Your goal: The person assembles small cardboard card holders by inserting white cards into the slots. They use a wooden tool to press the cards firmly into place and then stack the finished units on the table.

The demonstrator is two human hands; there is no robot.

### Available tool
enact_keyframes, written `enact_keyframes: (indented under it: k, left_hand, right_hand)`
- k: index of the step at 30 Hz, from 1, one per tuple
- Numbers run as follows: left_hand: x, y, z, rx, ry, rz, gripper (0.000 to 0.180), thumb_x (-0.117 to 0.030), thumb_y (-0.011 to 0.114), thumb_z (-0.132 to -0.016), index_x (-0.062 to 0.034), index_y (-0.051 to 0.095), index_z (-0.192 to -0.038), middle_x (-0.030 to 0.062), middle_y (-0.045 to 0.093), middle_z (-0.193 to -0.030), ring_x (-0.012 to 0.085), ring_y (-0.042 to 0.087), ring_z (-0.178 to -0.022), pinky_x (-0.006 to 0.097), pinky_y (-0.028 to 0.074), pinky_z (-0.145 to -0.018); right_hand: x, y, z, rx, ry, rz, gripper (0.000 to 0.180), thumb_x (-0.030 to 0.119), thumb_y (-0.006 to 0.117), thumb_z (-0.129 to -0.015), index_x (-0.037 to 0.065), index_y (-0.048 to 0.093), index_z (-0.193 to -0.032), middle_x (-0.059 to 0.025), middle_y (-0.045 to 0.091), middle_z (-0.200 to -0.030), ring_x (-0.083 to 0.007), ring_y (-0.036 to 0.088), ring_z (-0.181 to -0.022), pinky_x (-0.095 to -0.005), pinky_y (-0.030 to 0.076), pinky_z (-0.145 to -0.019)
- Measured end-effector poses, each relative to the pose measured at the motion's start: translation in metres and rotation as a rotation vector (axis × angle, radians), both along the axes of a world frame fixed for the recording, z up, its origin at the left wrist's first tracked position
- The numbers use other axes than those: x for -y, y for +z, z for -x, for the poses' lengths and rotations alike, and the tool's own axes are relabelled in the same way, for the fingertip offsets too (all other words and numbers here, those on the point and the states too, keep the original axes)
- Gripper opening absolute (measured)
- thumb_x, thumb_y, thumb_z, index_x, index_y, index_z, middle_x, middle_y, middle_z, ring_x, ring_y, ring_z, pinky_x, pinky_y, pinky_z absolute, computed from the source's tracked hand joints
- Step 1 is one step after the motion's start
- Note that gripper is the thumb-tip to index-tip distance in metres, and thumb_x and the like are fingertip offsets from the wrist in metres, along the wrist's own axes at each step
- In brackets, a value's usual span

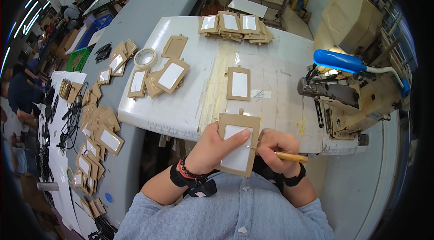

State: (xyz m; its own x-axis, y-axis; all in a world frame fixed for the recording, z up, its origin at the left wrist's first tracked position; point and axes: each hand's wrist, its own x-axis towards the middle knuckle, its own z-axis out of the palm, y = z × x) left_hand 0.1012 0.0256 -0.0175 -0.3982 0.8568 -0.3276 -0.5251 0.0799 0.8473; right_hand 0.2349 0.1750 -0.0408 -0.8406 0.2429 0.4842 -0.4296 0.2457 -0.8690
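Note:
Against my front, just past the table's near edge, my left hand (209, 148) grips a tan badge holder (233, 160) with a white window. My thumb presses flat on the window, and a small tab sticks up from the holder's top. My right hand (276, 146) is closed round an awl (293, 156) with a wooden handle. Its thin metal tip meets the holder's right border; whether it pierces the material cannot be made out. Farther up the table lies another badge holder (239, 84), window up, beside a small clear patch with fine dark bits.
A sewing machine (361, 99) with a blue-handled lever (339, 61) stands at the right. Stacked badge holders (230, 25) sit at the table's far edge. A tape roll (145, 58) lies at left, near more holders (169, 76). Several holders (95, 140) cover the grey left surface.

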Motion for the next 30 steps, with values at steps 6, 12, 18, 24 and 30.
enact_keyframes:
  k: [6, 12, 18, 24, 30]
  left_hand:
    - [0.003, -0.006, 0.006, -0.050, -0.114, -0.066, 0.048, -0.015, 0.075, -0.082, 0.0003, 0.053, -0.121, 0.0056, 0.063, -0.108, 0.0120, 0.060, -0.096, 0.029, 0.051, -0.082]
    - [-0.002, -0.012, 0.008, -0.036, -0.114, -0.069, 0.052, -0.008, 0.077, -0.075, -0.0006, 0.054, -0.121, 0.0056, 0.063, -0.108, 0.0130, 0.061, -0.097, 0.029, 0.050, -0.084]
    - [-0.004, -0.015, 0.011, -0.025, -0.122, 0.016, 0.053, -0.008, 0.077, -0.074, -0.0009, 0.054, -0.121, 0.0066, 0.064, -0.107, 0.0144, 0.061, -0.097, 0.030, 0.050, -0.084]
    - [-0.004, -0.014, 0.012, -0.004, -0.095, 0.064, 0.052, -0.007, 0.076, -0.074, -0.0009, 0.054, -0.121, 0.0066, 0.064, -0.106, 0.0147, 0.061, -0.096, 0.030, 0.050, -0.083]
    - [-0.002, -0.018, 0.013, 0.055, -0.084, 0.078, 0.052, -0.009, 0.076, -0.074, -0.0010, 0.054, -0.121, 0.0066, 0.063, -0.106, 0.0149, 0.061, -0.097, 0.030, 0.050, -0.083]
  right_hand:
    - [0.004, -0.004, -0.003, 0.117, -0.019, 0.452, 0.009, 0.005, 0.062, -0.089, 0.000, 0.056, -0.086, -0.0050, 0.059, -0.082, -0.0080, 0.054, -0.071, -0.0218, 0.043, -0.064]
    - [0.011, -0.005, -0.002, 0.173, -0.145, 0.435, 0.007, 0.003, 0.062, -0.089, 0.000, 0.057, -0.086, -0.0073, 0.063, -0.080, -0.0082, 0.058, -0.070, -0.0203, 0.047, -0.064]
    - [0.012, 0.002, -0.006, 0.206, -0.173, 0.513, 0.005, -0.003, 0.064, -0.087, -0.002, 0.060, -0.090, -0.0081, 0.066, -0.083, -0.0096, 0.061, -0.072, -0.0219, 0.051, -0.067]
    - [0.009, 0.004, -0.013, 0.125, -0.122, 0.334, 0.016, -0.010, 0.068, -0.081, -0.005, 0.065, -0.096, -0.0128, 0.064, -0.093, -0.0141, 0.061, -0.083, -0.0242, 0.050, -0.074]
    - [0.013, -0.002, -0.014, 0.169, -0.096, 0.264, 0.011, -0.003, 0.064, -0.085, -0.005, 0.066, -0.096, -0.0120, 0.064, -0.088, -0.0146, 0.061, -0.081, -0.0249, 0.048, -0.069]
